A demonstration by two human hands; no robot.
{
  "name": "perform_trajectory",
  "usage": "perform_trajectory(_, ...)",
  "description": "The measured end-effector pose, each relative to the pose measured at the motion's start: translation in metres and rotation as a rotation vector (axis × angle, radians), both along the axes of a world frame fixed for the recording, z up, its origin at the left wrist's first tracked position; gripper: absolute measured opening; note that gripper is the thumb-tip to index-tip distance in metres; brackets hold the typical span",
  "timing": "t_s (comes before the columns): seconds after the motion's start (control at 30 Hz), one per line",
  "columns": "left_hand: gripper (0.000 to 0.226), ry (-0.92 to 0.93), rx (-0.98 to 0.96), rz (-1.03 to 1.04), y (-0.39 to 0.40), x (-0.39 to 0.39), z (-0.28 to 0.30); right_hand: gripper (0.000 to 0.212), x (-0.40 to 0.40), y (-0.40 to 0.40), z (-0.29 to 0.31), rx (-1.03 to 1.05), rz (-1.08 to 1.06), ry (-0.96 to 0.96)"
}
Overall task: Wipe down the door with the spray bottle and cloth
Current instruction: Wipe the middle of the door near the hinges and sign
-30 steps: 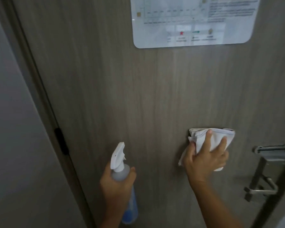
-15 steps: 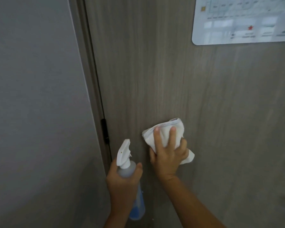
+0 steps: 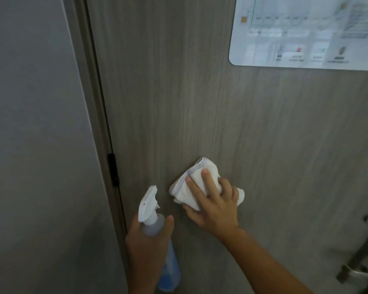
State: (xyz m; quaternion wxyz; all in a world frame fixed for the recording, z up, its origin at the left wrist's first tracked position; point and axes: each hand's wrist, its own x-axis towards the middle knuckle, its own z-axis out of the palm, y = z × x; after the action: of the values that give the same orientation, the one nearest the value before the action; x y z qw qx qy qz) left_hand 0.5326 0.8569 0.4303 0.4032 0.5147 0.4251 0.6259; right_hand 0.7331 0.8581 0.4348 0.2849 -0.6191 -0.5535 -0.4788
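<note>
The grey wood-grain door (image 3: pixel 200 102) fills most of the view. My right hand (image 3: pixel 217 211) presses a bunched white cloth (image 3: pixel 191 187) flat against the door's lower middle, two fingers stretched over it and the thumb under its lower edge. Just left of it, my left hand (image 3: pixel 145 247) grips the neck of a clear spray bottle (image 3: pixel 149 206) with a white trigger head and blue liquid at the bottom. The bottle is held upright close to the door, its nozzle pointing up and to the right.
A white laminated sign (image 3: pixel 306 35) is fixed to the door at the upper right. The metal door handle (image 3: pixel 361 262) shows at the lower right edge. A black hinge (image 3: pixel 113 169) sits on the frame, and a plain grey wall (image 3: pixel 40 145) lies to the left.
My right hand swept the cloth left across the door, from beside the handle to near the hinge side. The bottle hand kept its grip. The view swung left, then slightly back right.
</note>
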Motion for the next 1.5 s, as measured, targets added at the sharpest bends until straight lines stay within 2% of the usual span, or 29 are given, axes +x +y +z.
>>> perform_trajectory(0.13,0.046,-0.007,0.01,0.065,-0.008,0.01,-0.008,0.074,0.0,-0.001,-0.001,-0.019,0.017,-0.028)
perform_trajectory(0.27,0.036,0.001,0.008,0.117,-0.011,0.016,-0.009,0.06,0.006,0.006,-0.008,0.029,-0.013,-0.085)
perform_trajectory(0.37,0.032,0.013,0.028,0.152,-0.01,0.016,-0.014,0.059,0.008,0.013,-0.01,0.061,-0.033,-0.118)
perform_trajectory(0.57,0.047,0.092,0.141,0.202,-0.002,0.017,-0.026,0.057,0.007,0.02,-0.016,0.136,-0.019,-0.126)
perform_trajectory(0.8,0.038,0.03,0.183,0.16,0.021,0.021,-0.065,0.057,0.009,0.027,-0.023,0.225,0.004,-0.15)
perform_trajectory(1.13,0.029,-0.006,0.4,0.145,0.047,0.027,-0.099,0.06,0.02,0.034,-0.027,0.252,-0.033,-0.281)
perform_trajectory(1.3,0.034,-0.002,0.51,0.134,0.046,0.016,-0.104,0.061,0.025,0.037,-0.027,0.3,-0.054,-0.341)
perform_trajectory(1.5,0.044,0.011,0.546,0.153,0.044,0.006,-0.14,0.061,0.028,0.037,-0.031,0.319,-0.047,-0.394)
